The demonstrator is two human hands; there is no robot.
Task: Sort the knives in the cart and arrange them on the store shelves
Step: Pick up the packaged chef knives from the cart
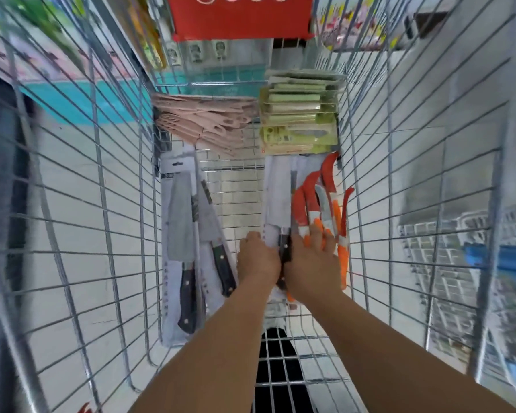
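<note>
Already the knives look grouped by type inside the wire-mesh shopping cart (108, 204), so sorting seems mostly done, judging from how things lie. Far end, left: a heap of pale pink plastic knives (204, 120). Far end, right: a stack of light-green carded knife packs (300, 120). Near left: two black-handled cleavers on white backing cards (191, 242), lying flat and overlapping. Right side: a fan of orange-and-red sheathed knives (319, 201) w/ curved tips pointing away from the person.

Both hands are down at the cart floor, close together, w/ a black-handled knife on a white card (280, 216) between them. The left hand (258, 256) sits at the card's left edge, fingers curled at or under it; whether it truly grips can't be told. The right hand (313, 257) lies w/ fingers spread flat over the handles of the orange bunch, its thumb side against the black handle.

As for the shelving half, nothing shows it begun: no shelf w/ placed knives is clearly in view, surroundings are blurred. So likely left: finish squaring this last pile, then carry each group to the shelves.
</note>
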